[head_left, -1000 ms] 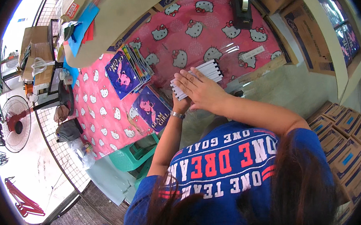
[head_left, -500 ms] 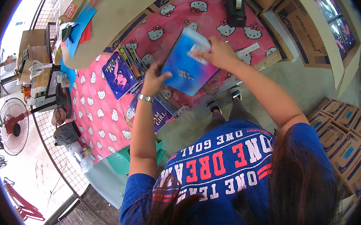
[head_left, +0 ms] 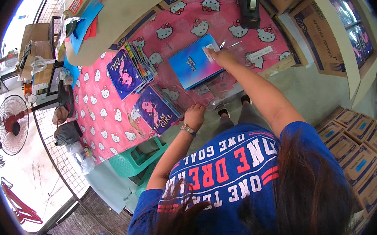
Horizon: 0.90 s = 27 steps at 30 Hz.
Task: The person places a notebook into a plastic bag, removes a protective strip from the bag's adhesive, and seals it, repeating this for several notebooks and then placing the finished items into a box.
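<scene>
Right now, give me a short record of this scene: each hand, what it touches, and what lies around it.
right hand: pressing on the blue spiral notebook, which lies flat
left hand: at the table's near edge, by a purple notebook; contact unclear
surface: pink patterned tablecloth
nearby: stack of purple notebooks, black tape dispenser, green plastic stool

Brown cardboard boxes (head_left: 356, 142) with small blue labels are stacked in rows on the floor at the right. A large brown carton (head_left: 321, 30) with dark printing is seen at the far right, beside the table. A plain brown box (head_left: 36, 35) is placed far left. A white and red label (head_left: 75, 4) is seen on a carton at the far left.
</scene>
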Tool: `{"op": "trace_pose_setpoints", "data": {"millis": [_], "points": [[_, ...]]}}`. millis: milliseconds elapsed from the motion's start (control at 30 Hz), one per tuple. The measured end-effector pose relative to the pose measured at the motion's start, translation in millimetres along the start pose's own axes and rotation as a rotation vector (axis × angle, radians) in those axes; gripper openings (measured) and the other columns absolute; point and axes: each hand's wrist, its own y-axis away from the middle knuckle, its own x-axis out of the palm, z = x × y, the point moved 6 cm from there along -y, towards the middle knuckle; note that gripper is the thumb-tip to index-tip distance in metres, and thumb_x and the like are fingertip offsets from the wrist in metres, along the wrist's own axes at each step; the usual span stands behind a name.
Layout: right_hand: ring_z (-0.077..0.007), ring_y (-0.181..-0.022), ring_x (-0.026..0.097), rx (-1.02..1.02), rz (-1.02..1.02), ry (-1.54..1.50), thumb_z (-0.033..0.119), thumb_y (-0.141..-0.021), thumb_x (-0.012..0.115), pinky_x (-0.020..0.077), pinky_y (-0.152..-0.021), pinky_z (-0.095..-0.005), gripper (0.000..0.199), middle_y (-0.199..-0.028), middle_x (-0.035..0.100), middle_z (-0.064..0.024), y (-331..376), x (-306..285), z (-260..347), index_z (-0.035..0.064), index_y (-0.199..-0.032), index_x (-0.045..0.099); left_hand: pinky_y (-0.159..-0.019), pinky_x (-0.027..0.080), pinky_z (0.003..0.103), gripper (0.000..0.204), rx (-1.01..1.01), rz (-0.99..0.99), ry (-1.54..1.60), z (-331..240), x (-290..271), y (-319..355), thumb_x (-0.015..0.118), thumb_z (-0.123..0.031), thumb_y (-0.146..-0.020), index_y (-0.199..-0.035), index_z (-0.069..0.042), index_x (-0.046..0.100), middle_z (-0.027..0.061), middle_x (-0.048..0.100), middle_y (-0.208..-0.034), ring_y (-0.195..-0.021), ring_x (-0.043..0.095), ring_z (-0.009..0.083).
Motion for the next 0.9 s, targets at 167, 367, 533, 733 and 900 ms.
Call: {"op": "trace_pose_setpoints", "data": {"millis": [167, 367, 533, 733, 900], "points": [[-0.0405, -0.11, 0.055, -0.013, 0.114, -0.034, 0.082, -0.076, 0.031, 0.0428, -0.093, -0.0452, 0.1, -0.116, 0.057, -0.0281, -1, -1, 1, -0.0065, -0.115, 0.058, -0.069, 0.048, 0.042, 0.016, -0.017, 0.001, 0.084, -3, -26, -5, 0.05, -0.011, -0.082, -0.095, -0.007, 0.057, 0.0139, 0.059, -0.089, -0.085, 0.058, 0.0325], [-0.0366, -0.115, 0.048, -0.47, -0.464, 0.045, 0.061, -0.082, 0.053, 0.0392, -0.094, -0.0455, 0.07, -0.12, 0.053, -0.0196, 64, -41, 0, 0.0041, -0.123, 0.053, -0.066, 0.044, 0.046, 0.014, -0.035, -0.178, 0.19, 3, -41, -15, 0.053, -0.018, -0.086, -0.089, -0.004, 0.052, 0.0175, 0.058, -0.083, -0.083, 0.057, 0.0362], [-0.0328, -0.104, 0.054, -0.839, 0.06, 0.506, 0.032, -0.083, 0.057, 0.043, -0.088, -0.0462, 0.032, -0.105, 0.057, -0.0141, 148, 9, -38, 0.0061, -0.103, 0.06, -0.068, 0.045, 0.046, 0.014, -0.061, -0.041, 0.39, 3, -48, -21, 0.059, -0.013, -0.084, -0.091, -0.003, 0.053, 0.0187, 0.058, -0.084, -0.081, 0.057, 0.0394], [-0.029, -0.102, 0.057, -0.725, 0.181, 0.47, 0.02, -0.082, 0.055, 0.046, -0.085, -0.0418, 0.021, -0.103, 0.06, -0.0115, 136, -12, -56, 0.0085, -0.098, 0.061, -0.07, 0.047, 0.044, 0.012, 0.003, -0.003, 0.354, 23, -47, 1, 0.056, -0.012, -0.086, -0.095, -0.004, 0.058, 0.0186, 0.061, -0.089, -0.085, 0.059, 0.0383], [-0.0284, -0.099, 0.059, -0.89, 0.02, 0.337, 0.022, -0.081, 0.056, 0.0457, -0.085, -0.0426, 0.021, -0.102, 0.062, -0.0115, 154, 3, 10, 0.0083, -0.096, 0.063, -0.068, 0.046, 0.043, 0.018, -0.119, -0.14, 0.408, 22, -45, -17, 0.053, -0.017, -0.088, -0.099, -0.004, 0.058, 0.0204, 0.062, -0.086, -0.079, 0.06, 0.0386]]}}
